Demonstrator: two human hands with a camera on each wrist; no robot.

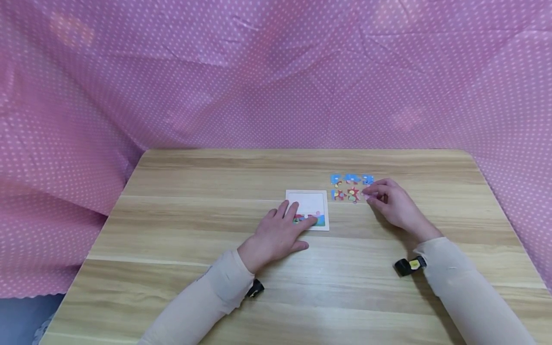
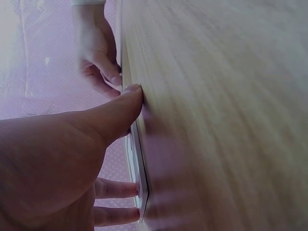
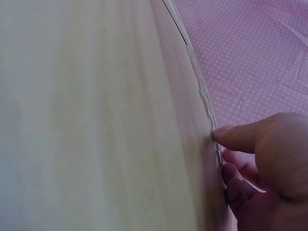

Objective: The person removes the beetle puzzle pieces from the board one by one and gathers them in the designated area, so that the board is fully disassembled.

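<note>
I see the left hand lying flat with straight fingers on the white puzzle tray mid-tabletop, likely pinning it steady, while the right hand pinches a loose puzzle piece at the tray's 2 o'clock, beside the other pieces.

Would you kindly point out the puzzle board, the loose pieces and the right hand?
puzzle board (image 1: pixel 308 199): head view, bare white middle.
loose pieces (image 1: pixel 351 179): head view, a blue piece.
right hand (image 1: pixel 394 204): head view, back of hand.
</note>
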